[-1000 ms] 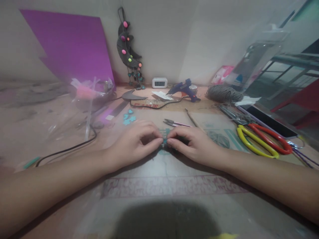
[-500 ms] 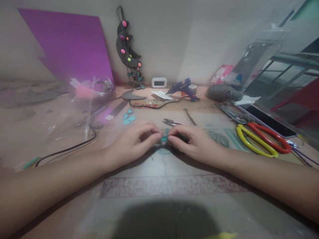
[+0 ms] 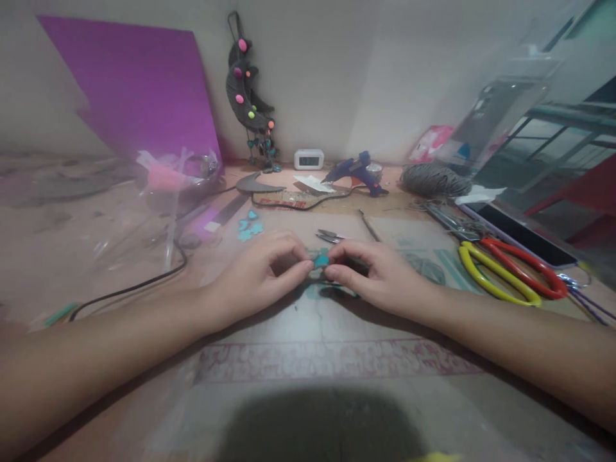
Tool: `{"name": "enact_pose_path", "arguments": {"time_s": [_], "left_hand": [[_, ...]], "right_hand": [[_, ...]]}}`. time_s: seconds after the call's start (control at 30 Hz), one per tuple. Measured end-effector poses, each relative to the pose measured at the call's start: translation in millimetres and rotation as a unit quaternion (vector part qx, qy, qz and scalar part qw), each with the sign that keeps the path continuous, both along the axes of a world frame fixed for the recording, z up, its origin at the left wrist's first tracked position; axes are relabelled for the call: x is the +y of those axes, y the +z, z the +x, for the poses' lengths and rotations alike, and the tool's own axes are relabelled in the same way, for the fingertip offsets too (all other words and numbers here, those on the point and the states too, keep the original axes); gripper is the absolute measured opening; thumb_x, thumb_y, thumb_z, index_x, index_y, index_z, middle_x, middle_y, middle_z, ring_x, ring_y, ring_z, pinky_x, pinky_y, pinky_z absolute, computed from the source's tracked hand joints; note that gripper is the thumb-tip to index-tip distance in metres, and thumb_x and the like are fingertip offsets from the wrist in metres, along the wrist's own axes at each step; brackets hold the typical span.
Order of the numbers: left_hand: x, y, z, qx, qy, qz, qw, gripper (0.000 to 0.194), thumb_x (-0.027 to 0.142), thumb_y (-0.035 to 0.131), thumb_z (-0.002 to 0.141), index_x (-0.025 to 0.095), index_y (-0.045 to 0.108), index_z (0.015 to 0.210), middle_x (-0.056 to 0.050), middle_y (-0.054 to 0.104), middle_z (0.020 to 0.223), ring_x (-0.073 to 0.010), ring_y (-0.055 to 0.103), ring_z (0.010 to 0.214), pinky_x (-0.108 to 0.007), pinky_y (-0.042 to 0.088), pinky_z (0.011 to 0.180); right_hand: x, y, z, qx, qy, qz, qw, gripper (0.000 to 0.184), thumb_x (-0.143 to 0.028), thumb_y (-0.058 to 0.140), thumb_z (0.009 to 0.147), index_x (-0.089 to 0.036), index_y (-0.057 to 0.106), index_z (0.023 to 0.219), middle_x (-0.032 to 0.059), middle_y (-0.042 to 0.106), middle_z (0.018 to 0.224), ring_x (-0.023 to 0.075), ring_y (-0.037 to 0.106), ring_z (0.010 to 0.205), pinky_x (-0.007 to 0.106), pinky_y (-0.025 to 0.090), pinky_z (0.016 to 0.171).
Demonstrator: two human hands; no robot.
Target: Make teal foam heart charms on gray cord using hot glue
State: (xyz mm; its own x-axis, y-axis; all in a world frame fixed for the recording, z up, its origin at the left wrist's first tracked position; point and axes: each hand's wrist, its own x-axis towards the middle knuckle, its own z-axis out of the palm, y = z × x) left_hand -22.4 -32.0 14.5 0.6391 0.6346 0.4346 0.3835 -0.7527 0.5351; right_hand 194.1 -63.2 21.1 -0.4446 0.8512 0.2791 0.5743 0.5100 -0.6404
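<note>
A small teal cutout sits between the fingertips of both hands, a little above the tabletop. On its left side my left hand is closed in a pinch. My right hand pinches at its right side, thumb and forefinger together. A thin dark strand seems to run along the cutout; its ends are hidden by the fingers. Several loose teal cutouts, some heart-shaped, lie beyond my left hand. Just past my right fingertips rest small thread snips.
Right of my hands lie scissors with yellow and red handles, a phone and a grey yarn ball. Farther back are a blue glue gun, a white clock and a grey crescent. A crochet hook lies nearby.
The teal cutout has turned between the fingers and more of its flat face shows. Both hands stay almost in the same place.
</note>
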Motion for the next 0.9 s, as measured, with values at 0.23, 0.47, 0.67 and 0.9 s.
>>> {"name": "enact_pose_path", "arguments": {"time_s": [0.23, 0.47, 0.67, 0.9], "left_hand": [[-1.4, -0.1, -1.6, -0.022, 0.015, -0.003, 1.000, 0.012, 0.021, 0.056, 0.092, 0.016, 0.062, 0.083, -0.001, 0.065, 0.085, -0.0127, 0.059, 0.083, -0.025, 0.044, 0.078], [-1.2, 0.0, 0.0, -0.020, 0.007, -0.005, 1.000, 0.013, 0.022, 0.056, 0.092, 0.016, 0.061, 0.081, -0.001, 0.065, 0.084, -0.0121, 0.060, 0.082, -0.025, 0.044, 0.077], [-0.3, -0.3, 1.1, 0.002, -0.006, -0.005, 1.000, 0.013, 0.022, 0.057, 0.091, 0.016, 0.064, 0.082, 0.000, 0.065, 0.081, -0.0121, 0.059, 0.078, -0.025, 0.044, 0.075], [2.8, -1.5, -0.5, 0.020, -0.034, 0.000, 0.999, 0.020, 0.022, 0.051, 0.096, 0.017, 0.069, 0.091, -0.001, 0.070, 0.091, -0.0129, 0.062, 0.088, -0.025, 0.045, 0.083]], "right_hand": [[0.9, -2.8, -0.9, -0.022, 0.030, 0.028, 0.999, 0.013, -0.025, 0.058, 0.091, -0.018, 0.066, 0.084, 0.0015, 0.071, 0.080, 0.0148, 0.062, 0.077, 0.030, 0.044, 0.078], [0.4, -2.0, 2.1, 0.003, 0.020, 0.022, 1.000, 0.021, -0.031, 0.053, 0.094, -0.017, 0.067, 0.090, 0.0025, 0.069, 0.082, 0.0141, 0.061, 0.076, 0.027, 0.044, 0.073], [1.2, -1.6, 1.9, 0.025, -0.004, 0.029, 0.999, 0.018, -0.028, 0.052, 0.094, -0.017, 0.065, 0.092, 0.0017, 0.068, 0.081, 0.0134, 0.061, 0.075, 0.025, 0.044, 0.069], [0.6, -1.6, 1.1, 0.001, -0.006, 0.028, 1.000, 0.017, -0.024, 0.053, 0.092, -0.017, 0.065, 0.082, 0.0008, 0.066, 0.074, 0.0123, 0.058, 0.068, 0.025, 0.043, 0.066]]}}
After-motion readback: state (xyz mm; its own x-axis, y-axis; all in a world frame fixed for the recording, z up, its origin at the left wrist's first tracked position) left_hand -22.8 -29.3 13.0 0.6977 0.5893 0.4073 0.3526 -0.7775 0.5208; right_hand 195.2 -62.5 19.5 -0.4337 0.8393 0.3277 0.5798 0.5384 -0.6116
